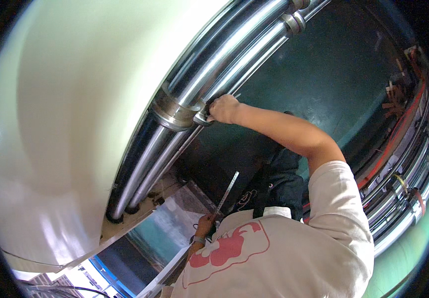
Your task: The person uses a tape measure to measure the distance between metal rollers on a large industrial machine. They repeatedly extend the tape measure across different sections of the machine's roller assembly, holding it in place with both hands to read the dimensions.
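My right hand [223, 109] reaches forward, its fingers closed around a shiny metal collar [202, 119] on the slimmer polished rod. A thicker brass-toned collar [173, 110] sits just left of it, at the lower end of a broad chrome cylinder [214, 64]. Lower down, near my waist, my left hand [205, 226] is closed on a tape measure, whose narrow, pale, marked blade [228, 192] sticks out straight up and to the right. The tape's body is mostly hidden in that hand.
A large glossy cream machine cover [70, 124] fills the left side. Dark green flat metal [313, 74] lies beyond my right arm. More chrome rods [398, 213] and a red hose [390, 149] run along the right. Cables [70, 288] lie at lower left.
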`<state>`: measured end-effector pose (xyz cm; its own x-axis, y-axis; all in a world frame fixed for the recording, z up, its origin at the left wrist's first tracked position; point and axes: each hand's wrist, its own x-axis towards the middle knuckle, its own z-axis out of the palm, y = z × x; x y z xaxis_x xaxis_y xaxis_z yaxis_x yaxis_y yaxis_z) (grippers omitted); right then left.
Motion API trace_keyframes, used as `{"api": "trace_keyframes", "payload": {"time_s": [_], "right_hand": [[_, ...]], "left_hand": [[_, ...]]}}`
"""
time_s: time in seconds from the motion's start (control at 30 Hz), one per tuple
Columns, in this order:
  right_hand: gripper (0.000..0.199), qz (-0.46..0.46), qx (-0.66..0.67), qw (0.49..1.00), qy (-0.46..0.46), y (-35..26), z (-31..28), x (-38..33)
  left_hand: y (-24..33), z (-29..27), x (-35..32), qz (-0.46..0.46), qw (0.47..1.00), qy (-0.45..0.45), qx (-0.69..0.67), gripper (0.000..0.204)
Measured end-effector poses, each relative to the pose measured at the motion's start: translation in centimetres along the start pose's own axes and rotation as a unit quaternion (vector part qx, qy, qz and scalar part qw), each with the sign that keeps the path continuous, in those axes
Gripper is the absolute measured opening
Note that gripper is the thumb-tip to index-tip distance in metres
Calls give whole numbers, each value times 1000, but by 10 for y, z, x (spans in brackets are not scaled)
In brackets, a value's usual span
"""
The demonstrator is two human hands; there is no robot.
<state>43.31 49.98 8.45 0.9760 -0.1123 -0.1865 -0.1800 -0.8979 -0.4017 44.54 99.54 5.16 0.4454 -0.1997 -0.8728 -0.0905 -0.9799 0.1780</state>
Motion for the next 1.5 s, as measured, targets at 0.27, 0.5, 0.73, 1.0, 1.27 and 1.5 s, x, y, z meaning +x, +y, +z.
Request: {"api": "trace_keyframes", "payload": {"time_s": [0.27, 0.5, 0.73, 1.0, 1.27, 1.5], "right_hand": [[46, 18, 67, 998, 14, -37, 19, 19], [20, -108, 4, 965, 240, -16, 37, -3], [11, -42, 375, 861, 340, -8, 54, -7], [19, 129, 782, 556, 248, -14, 14, 37], [31, 69, 847, 449, 275, -11, 28, 67], [12, 116, 863, 404, 281, -38, 5, 28]], "left_hand": [[29, -15, -2, 182, 970, 21, 161, 32], [49, -25, 0, 191, 973, 73, 105, 33], [56, -14, -1, 168, 983, 61, -37, 51], [106, -25, -16, 93, 994, -26, -57, 52], [51, -21, 8, 139, 988, -18, 57, 42], [16, -19, 20, 176, 979, 12, 104, 41]]}}
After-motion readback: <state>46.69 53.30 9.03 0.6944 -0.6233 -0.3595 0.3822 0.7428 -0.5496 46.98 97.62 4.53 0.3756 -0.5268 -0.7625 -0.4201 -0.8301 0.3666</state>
